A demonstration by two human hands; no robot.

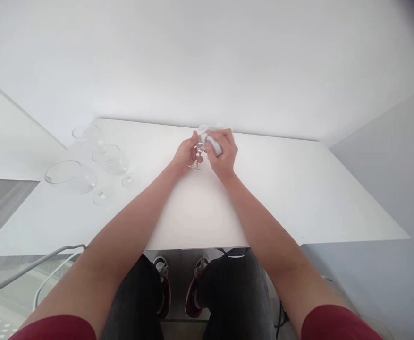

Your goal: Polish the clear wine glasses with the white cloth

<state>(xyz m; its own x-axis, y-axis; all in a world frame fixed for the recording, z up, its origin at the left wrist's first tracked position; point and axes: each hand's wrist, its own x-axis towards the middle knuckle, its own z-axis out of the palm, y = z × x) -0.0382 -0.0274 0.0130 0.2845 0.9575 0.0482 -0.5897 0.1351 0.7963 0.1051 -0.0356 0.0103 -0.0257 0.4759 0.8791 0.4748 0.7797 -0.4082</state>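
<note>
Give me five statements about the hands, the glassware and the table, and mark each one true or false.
1. The left hand holds a stemmed glass, and the right hand holds a cloth. True.
2. The cloth is bright red. False: it is whitish.
3. Three clear wine glasses stand to the left of the hands. True.
4. Those wine glasses lie on their sides. False: they stand upright.
5. Both sleeves are dark red. True.

From here I see clear, glossy glass in the stemmed goblet (196,166) and the wine glasses (112,163), matt, soft-looking fabric in the white cloth (214,146), a smooth satin tabletop (284,193) and a smooth, matt wall (207,61).
</note>
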